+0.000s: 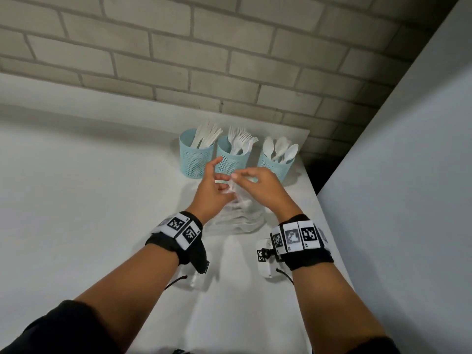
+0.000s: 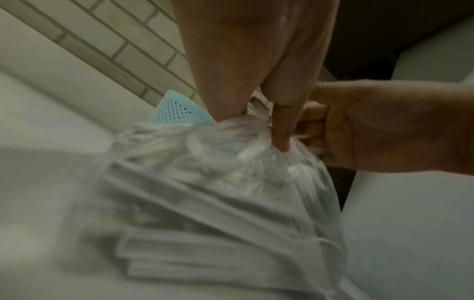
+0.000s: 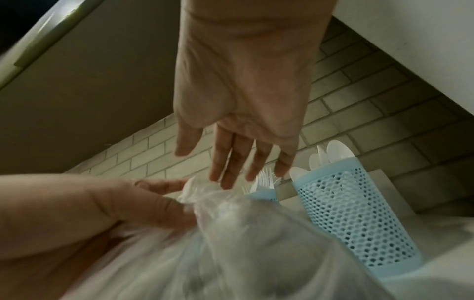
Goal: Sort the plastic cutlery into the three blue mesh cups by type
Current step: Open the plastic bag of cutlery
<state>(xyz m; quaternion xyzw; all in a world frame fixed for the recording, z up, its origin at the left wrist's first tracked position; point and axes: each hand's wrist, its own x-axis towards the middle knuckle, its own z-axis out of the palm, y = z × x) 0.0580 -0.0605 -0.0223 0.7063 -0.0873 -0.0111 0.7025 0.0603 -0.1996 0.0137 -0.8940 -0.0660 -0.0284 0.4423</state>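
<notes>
Clear plastic bag [image 1: 236, 215] of white cutlery on the white table [image 1: 89, 200], directly between both hands and just in front of the three blue mesh cups. Bag's gathered top lifted up off the table, its lower part resting on the surface, long white handles visible through the film in the left wrist view [image 2: 205, 233]. Left hand [image 1: 212, 187] at the bag's neck from the left, thumb and fingers curled onto the bunched plastic, index finger raised toward the middle cup. Right hand [image 1: 260, 185] meeting it from the right, fingertips pinching the twisted top of the bag; in the right wrist view [image 3: 241, 101] fingers fairly straight, tips on the plastic. Hands together, nearly touching at the knot. Behind them, against the brick wall [image 1: 229, 47]: left cup [image 1: 196, 159] holding knives, middle cup [image 1: 232, 160] holding forks and partly hidden by the hands, right cup [image 1: 274, 166] holding spoons. All three cups upright, left and middle close side by side, right one slightly apart. Black wristbands with printed markers on both wrists.
</notes>
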